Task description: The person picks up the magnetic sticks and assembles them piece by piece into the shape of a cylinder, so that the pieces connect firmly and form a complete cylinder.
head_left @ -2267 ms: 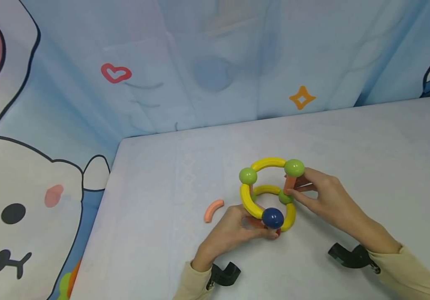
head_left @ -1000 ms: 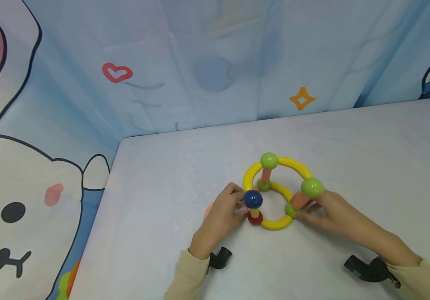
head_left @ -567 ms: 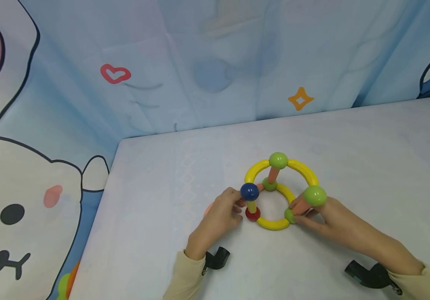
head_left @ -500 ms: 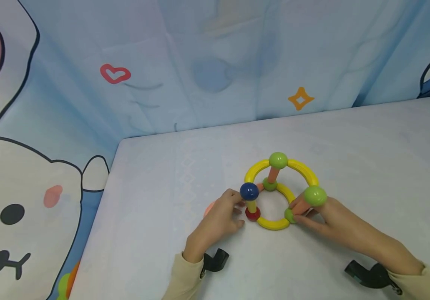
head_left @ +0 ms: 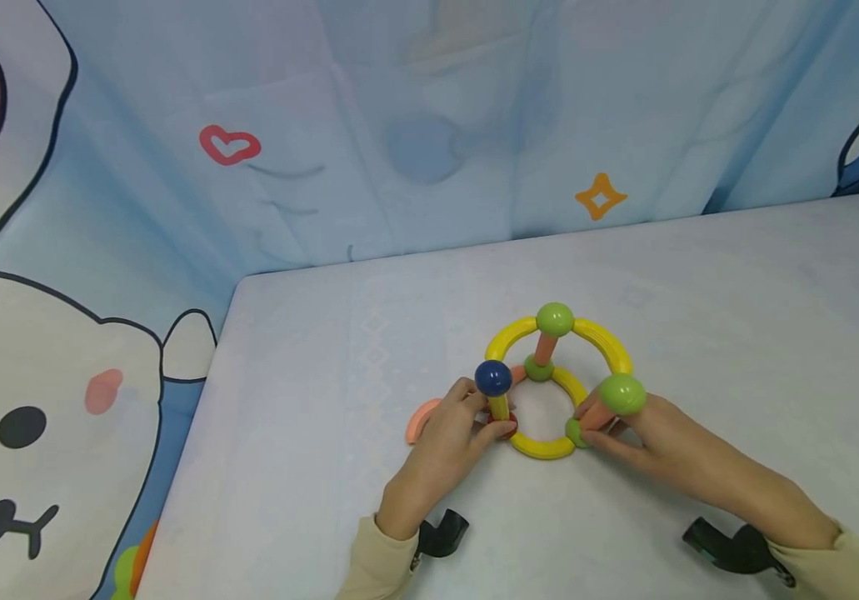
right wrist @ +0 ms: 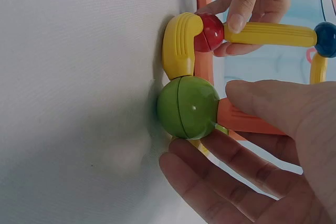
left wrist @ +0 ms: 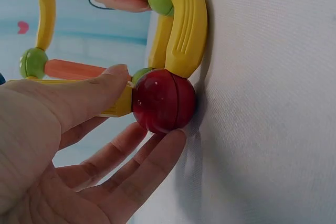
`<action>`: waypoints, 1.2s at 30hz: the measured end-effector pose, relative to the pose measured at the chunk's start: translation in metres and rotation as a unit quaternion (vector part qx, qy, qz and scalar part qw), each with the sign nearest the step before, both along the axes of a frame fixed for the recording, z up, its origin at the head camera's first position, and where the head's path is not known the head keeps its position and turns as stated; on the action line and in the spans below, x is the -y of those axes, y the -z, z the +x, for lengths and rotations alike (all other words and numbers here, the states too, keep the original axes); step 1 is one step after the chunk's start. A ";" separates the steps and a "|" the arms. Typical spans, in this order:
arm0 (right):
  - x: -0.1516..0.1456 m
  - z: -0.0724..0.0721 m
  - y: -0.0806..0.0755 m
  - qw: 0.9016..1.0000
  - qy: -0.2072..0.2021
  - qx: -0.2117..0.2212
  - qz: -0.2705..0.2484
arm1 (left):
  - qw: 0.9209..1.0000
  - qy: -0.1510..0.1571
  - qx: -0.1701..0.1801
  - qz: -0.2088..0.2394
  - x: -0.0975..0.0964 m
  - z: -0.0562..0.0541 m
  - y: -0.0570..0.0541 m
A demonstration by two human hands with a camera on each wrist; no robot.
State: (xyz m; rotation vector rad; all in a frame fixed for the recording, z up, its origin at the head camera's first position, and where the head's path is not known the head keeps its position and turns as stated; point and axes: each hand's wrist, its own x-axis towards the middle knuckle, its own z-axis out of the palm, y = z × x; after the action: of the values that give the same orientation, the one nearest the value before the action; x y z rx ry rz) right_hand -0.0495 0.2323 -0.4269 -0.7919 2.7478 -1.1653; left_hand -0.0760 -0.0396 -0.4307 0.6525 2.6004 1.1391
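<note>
A two-tier toy frame of magnetic rods and balls stands on the table. Curved yellow rods (head_left: 601, 342) and green balls (head_left: 555, 319) make up much of its rings. At its left front a yellow upright rod (head_left: 500, 407) joins a blue ball (head_left: 493, 378) above to a red ball (left wrist: 164, 100) below. My left hand (head_left: 444, 437) pinches this rod's lower end, thumb along it and fingertips at the red ball. On the right side, my right hand (head_left: 657, 429) grips an orange upright rod (right wrist: 249, 119) between thumb and fingers, just above a low green ball (right wrist: 188, 107).
A loose curved orange rod (head_left: 418, 422) lies on the table, partly behind the left hand. The white-covered table (head_left: 309, 433) meets a printed blue curtain (head_left: 414, 83) at its back edge. Black wrist cameras (head_left: 442, 533) hang below both sleeves.
The frame has turned and come down from a raised, tilted hold. My left hand shifted to its left front; its thumb, apart from the red ball half a second ago, now presses there.
</note>
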 end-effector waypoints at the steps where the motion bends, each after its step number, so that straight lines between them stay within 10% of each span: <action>1: 0.000 0.000 -0.001 1.000 0.000 0.005 0.004 | 1.000 0.000 -0.001 -0.002 0.000 0.000 0.000; 13: -0.007 -0.004 -0.002 0.999 -0.012 -0.007 0.052 | 1.000 0.002 -0.012 -0.012 0.001 0.000 0.001; 21: -0.043 -0.032 0.004 1.000 0.001 0.022 0.011 | 1.000 -0.025 0.002 -0.014 0.007 0.006 0.000; 36: -0.007 -0.081 0.017 0.988 0.004 0.155 -0.021 | 0.977 -0.198 -0.012 -0.077 0.056 0.002 0.006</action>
State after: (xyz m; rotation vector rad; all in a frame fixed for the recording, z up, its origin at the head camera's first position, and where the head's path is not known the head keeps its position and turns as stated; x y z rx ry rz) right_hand -0.1306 0.2396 -0.4439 -0.5474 2.4815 -1.2344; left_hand -0.0739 -0.0959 -0.4371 0.1143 2.8838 1.0133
